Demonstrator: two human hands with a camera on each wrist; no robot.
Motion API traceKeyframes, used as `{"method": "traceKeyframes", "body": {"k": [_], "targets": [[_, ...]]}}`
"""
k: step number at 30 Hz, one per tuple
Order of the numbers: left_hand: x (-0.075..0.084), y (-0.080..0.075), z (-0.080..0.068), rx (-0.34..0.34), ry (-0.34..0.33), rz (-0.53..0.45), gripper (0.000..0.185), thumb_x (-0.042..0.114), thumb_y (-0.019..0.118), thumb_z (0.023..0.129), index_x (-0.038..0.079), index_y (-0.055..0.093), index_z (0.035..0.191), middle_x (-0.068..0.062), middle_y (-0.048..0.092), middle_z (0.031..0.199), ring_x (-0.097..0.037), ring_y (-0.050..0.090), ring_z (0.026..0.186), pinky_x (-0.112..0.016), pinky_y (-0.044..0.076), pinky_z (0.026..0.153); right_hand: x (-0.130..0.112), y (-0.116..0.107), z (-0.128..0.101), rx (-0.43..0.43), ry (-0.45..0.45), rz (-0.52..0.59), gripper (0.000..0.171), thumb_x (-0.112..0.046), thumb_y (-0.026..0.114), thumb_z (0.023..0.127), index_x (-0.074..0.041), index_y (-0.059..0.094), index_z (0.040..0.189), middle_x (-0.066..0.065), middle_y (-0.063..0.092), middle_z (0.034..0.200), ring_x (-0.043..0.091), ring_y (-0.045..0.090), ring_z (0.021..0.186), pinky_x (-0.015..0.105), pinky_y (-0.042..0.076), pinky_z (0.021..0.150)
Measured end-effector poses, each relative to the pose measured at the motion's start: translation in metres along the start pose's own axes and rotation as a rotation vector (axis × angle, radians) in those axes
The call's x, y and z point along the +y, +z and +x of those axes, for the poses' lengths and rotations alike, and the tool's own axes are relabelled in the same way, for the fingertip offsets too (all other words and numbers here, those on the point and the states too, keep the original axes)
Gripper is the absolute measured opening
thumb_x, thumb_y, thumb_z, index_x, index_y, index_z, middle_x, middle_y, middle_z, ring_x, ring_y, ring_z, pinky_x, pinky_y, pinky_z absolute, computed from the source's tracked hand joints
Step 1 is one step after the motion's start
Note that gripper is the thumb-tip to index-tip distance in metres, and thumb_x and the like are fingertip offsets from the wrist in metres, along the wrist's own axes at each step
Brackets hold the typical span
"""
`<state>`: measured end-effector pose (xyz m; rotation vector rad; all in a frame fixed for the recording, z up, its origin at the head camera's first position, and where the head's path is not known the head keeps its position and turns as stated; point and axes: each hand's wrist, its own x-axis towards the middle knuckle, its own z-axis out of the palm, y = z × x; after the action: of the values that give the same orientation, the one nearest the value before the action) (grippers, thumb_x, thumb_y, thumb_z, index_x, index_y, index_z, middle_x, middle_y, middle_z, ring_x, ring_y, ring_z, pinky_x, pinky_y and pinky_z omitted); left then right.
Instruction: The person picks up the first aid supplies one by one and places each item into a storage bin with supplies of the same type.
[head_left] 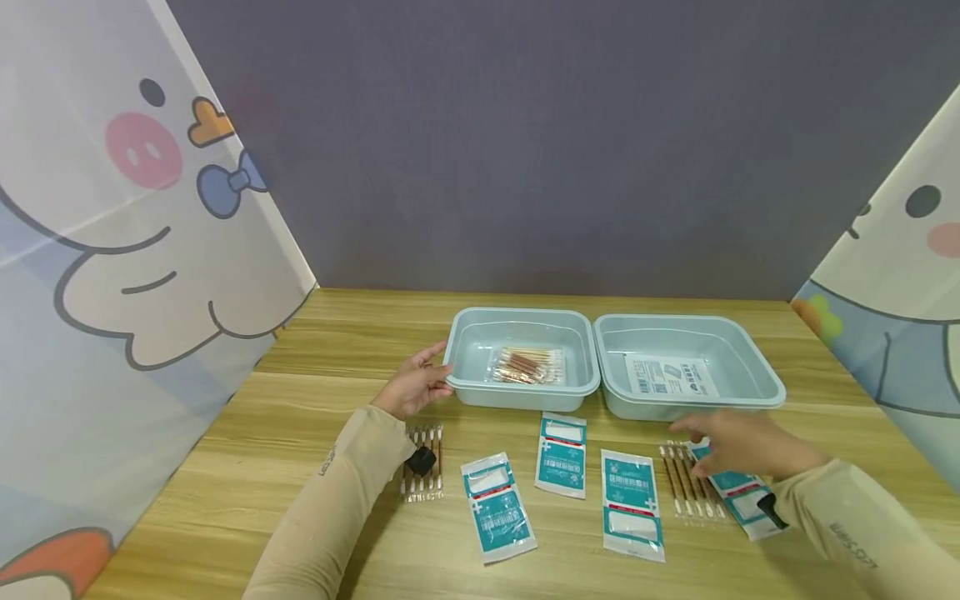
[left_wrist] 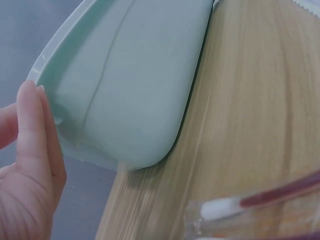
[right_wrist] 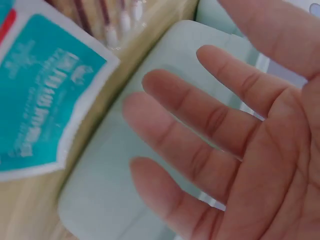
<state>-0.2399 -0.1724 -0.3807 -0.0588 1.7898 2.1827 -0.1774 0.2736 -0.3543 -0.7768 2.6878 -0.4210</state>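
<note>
My left hand [head_left: 415, 385] touches the left rim of a pale blue plastic basin [head_left: 517, 399], its fingers nearly straight against the edge in the left wrist view. Inside that basin lie clear packs of cotton swabs [head_left: 527, 367]. The right hand [head_left: 753, 446] hovers with spread fingers in front of a second pale blue basin [head_left: 690, 411], palm bare in the right wrist view. A white printed packet [head_left: 670, 377] lies in this basin. Beneath the right hand are a clear pack of brown-stick swabs [head_left: 684, 483] and a partly covered teal-and-white packet [head_left: 745, 502].
Three more teal-and-white packets, left [head_left: 498, 510], middle [head_left: 561, 457] and right [head_left: 632, 504], lie on the wooden table [head_left: 360, 350]. Another swab pack [head_left: 432, 487] is partly hidden by the left wrist. A grey panel [head_left: 555, 167] stands behind the basins.
</note>
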Motion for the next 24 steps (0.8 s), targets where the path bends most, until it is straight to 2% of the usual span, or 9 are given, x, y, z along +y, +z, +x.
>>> {"method": "traceKeyframes", "body": {"k": [4,7,10,13,24], "targets": [[0.001,0.000,-0.001,0.003,-0.003,0.002,0.059,-0.004,0.047,0.098,0.007,0.024,0.152,-0.010,0.052,0.087,-0.008,0.056,0.055,-0.015,0.055,0.055,-0.001,0.006,0.003,-0.004,0.038,-0.002,0.058,-0.026,0.085,0.069,0.000,0.063,0.117,0.007,0.066,0.097,0.017,0.062,0.078,0.030,0.054,0.060],[0.001,0.001,-0.001,0.005,-0.007,0.004,0.058,-0.004,0.046,0.098,0.007,0.025,0.152,-0.010,0.052,0.087,-0.008,0.056,0.055,-0.015,0.055,0.055,-0.002,0.009,0.006,-0.012,0.066,-0.008,0.060,-0.027,0.085,0.069,0.000,0.063,0.117,0.012,0.066,0.102,0.031,0.063,0.090,0.044,0.057,0.071],[0.002,0.001,-0.001,0.008,-0.010,0.007,0.059,-0.004,0.046,0.098,0.007,0.025,0.152,-0.010,0.052,0.086,-0.008,0.056,0.055,-0.015,0.055,0.056,0.000,0.012,0.010,-0.012,0.071,-0.027,0.059,-0.027,0.085,0.069,-0.002,0.064,0.117,0.016,0.065,0.110,0.038,0.061,0.098,0.053,0.054,0.079],[0.002,0.001,-0.001,0.011,-0.007,0.001,0.059,-0.005,0.047,0.098,0.008,0.026,0.152,-0.009,0.052,0.085,-0.008,0.056,0.056,-0.015,0.055,0.056,0.001,0.016,0.013,-0.005,0.068,-0.061,0.057,-0.026,0.085,0.068,-0.003,0.065,0.116,0.018,0.064,0.114,0.040,0.060,0.101,0.054,0.053,0.082],[0.001,0.000,-0.001,0.004,0.003,-0.015,0.059,-0.006,0.047,0.097,0.006,0.026,0.151,-0.011,0.054,0.088,-0.009,0.057,0.055,-0.016,0.056,0.056,0.003,0.022,0.018,0.016,0.095,-0.112,0.056,-0.025,0.086,0.067,-0.002,0.065,0.113,0.018,0.063,0.110,0.041,0.059,0.101,0.055,0.051,0.083]]}}
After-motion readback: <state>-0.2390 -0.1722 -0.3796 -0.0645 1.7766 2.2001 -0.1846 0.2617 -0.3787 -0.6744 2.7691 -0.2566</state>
